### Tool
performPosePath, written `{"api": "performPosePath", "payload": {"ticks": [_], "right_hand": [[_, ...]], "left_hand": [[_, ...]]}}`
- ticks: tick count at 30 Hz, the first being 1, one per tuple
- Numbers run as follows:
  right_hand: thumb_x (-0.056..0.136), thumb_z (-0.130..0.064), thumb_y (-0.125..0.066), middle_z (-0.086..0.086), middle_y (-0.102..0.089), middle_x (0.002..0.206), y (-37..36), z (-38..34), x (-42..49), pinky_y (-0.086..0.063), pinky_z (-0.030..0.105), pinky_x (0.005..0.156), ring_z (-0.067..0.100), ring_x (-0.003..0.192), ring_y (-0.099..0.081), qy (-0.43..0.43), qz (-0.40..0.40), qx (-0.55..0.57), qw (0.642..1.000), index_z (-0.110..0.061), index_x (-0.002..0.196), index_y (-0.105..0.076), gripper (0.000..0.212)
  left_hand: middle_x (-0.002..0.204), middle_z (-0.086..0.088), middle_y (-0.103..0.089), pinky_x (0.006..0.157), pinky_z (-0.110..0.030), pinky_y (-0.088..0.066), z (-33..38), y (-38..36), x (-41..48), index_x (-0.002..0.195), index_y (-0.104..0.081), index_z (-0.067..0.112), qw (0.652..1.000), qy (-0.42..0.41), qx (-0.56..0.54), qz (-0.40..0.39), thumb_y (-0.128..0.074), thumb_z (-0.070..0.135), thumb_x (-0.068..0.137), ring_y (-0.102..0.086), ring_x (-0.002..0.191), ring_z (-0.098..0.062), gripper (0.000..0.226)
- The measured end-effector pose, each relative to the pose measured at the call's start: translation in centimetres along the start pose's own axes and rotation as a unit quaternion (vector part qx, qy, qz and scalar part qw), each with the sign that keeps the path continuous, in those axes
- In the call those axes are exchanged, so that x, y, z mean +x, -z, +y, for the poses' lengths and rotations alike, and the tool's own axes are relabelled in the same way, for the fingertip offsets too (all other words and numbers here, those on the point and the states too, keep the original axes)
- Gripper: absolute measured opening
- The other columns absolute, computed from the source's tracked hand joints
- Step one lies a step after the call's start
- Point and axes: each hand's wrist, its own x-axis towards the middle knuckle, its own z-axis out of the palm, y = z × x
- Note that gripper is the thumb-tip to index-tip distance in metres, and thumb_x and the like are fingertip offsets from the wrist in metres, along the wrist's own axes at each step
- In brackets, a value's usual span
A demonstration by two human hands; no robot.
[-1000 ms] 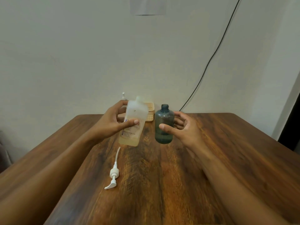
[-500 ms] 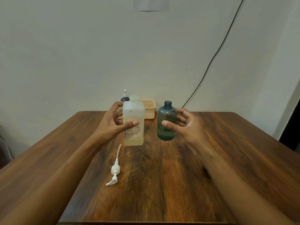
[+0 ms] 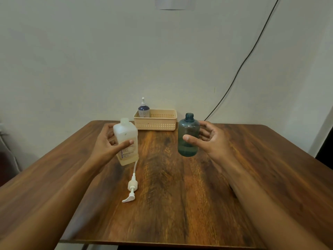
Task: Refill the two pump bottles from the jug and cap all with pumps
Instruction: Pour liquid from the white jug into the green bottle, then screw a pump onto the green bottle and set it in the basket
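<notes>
Both forearms enter from the bottom corners and are bare along all of their visible length: no sleeve, cuff, watch, bracelet or glove shows on either. The left hand (image 3: 108, 143) and the right hand (image 3: 214, 139) are bare too, with no rings visible on the fingers. The thumbnails look short and unpainted. The near parts of both forearms are blurred.

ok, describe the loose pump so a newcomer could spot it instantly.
On the wooden table, look near its middle, just in front of the whitish jug in the left hand. The pump lies flat there, the only all-white piece, with a long thin dip tube and a curved nozzle.
</notes>
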Motion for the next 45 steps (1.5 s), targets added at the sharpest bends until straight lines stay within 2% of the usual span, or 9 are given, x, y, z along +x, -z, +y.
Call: {"api": "performPosePath", "payload": {"ticks": [6,11,20,24,28,32,38,42,45], "right_hand": [[0.061,-0.040,-0.100,-0.010,-0.080,0.124,-0.3,0.3,-0.2,-0.060,0.038,0.105,0.008,0.117,-0.075,-0.008,-0.003,-0.005,1.000,-0.028,0.131,-0.070,0.077],[0.060,-0.043,-0.099,-0.018,-0.079,0.121,-0.4,0.3,-0.4,-0.060,0.031,0.101,0.001,0.114,-0.074,-0.010,-0.006,-0.011,1.000,-0.036,0.125,-0.069,0.072],[0.058,-0.048,-0.101,-0.014,-0.079,0.124,-0.6,0.3,-0.6,-0.058,0.043,0.108,0.006,0.118,-0.074,-0.011,-0.003,-0.011,1.000,-0.039,0.122,-0.070,0.072],[0.057,-0.048,-0.100,-0.014,-0.079,0.124,-0.7,0.3,-0.7,-0.058,0.042,0.108,0.005,0.118,-0.074,-0.011,-0.002,-0.010,1.000,-0.037,0.123,-0.070,0.073],[0.061,-0.043,-0.101,-0.013,-0.079,0.124,-0.5,0.1,-0.7,-0.058,0.045,0.109,0.005,0.117,-0.074,-0.008,-0.001,-0.012,1.000,-0.035,0.125,-0.070,0.071],[0.059,-0.048,-0.102,-0.010,-0.078,0.128,-0.4,-0.2,-0.7,-0.058,0.042,0.109,0.007,0.122,-0.072,-0.004,0.006,-0.014,1.000,-0.036,0.127,-0.069,0.076],[0.064,-0.043,-0.101,-0.008,-0.077,0.129,-0.4,-0.6,-1.2,-0.061,0.041,0.105,0.008,0.122,-0.073,0.006,0.019,-0.012,1.000,-0.034,0.131,-0.068,0.076],[0.064,-0.045,-0.101,-0.010,-0.077,0.129,0.1,-0.8,-1.5,-0.064,0.039,0.099,0.009,0.123,-0.072,0.005,0.028,-0.016,0.999,-0.037,0.130,-0.069,0.074],[0.067,-0.042,-0.101,-0.011,-0.078,0.126,0.8,-0.6,-1.5,-0.064,0.032,0.096,0.007,0.119,-0.074,0.006,0.028,-0.019,0.999,-0.033,0.131,-0.069,0.072]], "left_hand": [[0.147,-0.003,-0.054,0.101,-0.060,-0.055,-3.5,1.7,-0.4,0.130,-0.046,0.033,0.998,0.046,0.023,0.039,-0.088,0.046,0.062,-0.056,0.134,-0.032,0.080],[0.148,-0.002,-0.052,0.098,-0.057,-0.057,-4.6,2.4,-0.7,0.113,-0.048,0.053,0.997,0.057,0.028,0.033,-0.089,0.048,0.060,-0.056,0.131,-0.030,0.067],[0.151,-0.004,-0.048,0.099,-0.051,-0.057,-4.8,2.6,-1.0,0.128,-0.041,0.042,0.996,0.065,0.055,0.009,-0.088,0.048,0.065,-0.053,0.137,-0.035,0.078],[0.163,-0.003,-0.031,0.109,-0.050,-0.048,-2.6,2.2,-0.6,0.152,-0.021,0.041,0.992,-0.009,0.121,0.034,-0.091,0.049,0.067,-0.043,0.144,-0.031,0.110],[0.166,0.006,-0.027,0.112,-0.026,-0.039,3.2,0.3,0.1,0.158,-0.019,0.037,0.971,-0.179,0.130,0.090,-0.083,0.057,0.073,-0.040,0.147,-0.011,0.109],[0.162,0.005,-0.035,0.109,-0.030,-0.052,8.0,-4.4,-0.3,0.161,-0.019,0.027,0.964,-0.257,0.064,-0.020,-0.088,0.045,0.077,-0.051,0.141,-0.012,0.111],[0.156,0.002,-0.043,0.102,-0.041,-0.059,9.2,-12.1,-1.3,0.161,-0.012,0.043,0.964,-0.188,0.030,-0.185,-0.093,0.044,0.072,-0.061,0.130,-0.014,0.120],[0.145,0.006,-0.053,0.102,-0.037,-0.059,8.8,-14.9,-1.5,0.158,-0.021,0.042,0.966,-0.179,0.048,-0.180,-0.091,0.039,0.074,-0.064,0.122,-0.009,0.109],[0.128,0.029,-0.057,0.093,-0.019,-0.058,8.6,-16.0,-2.0,0.148,-0.037,0.039,0.969,-0.191,0.055,-0.148,-0.087,0.040,0.078,-0.064,0.114,0.007,0.085]]}}
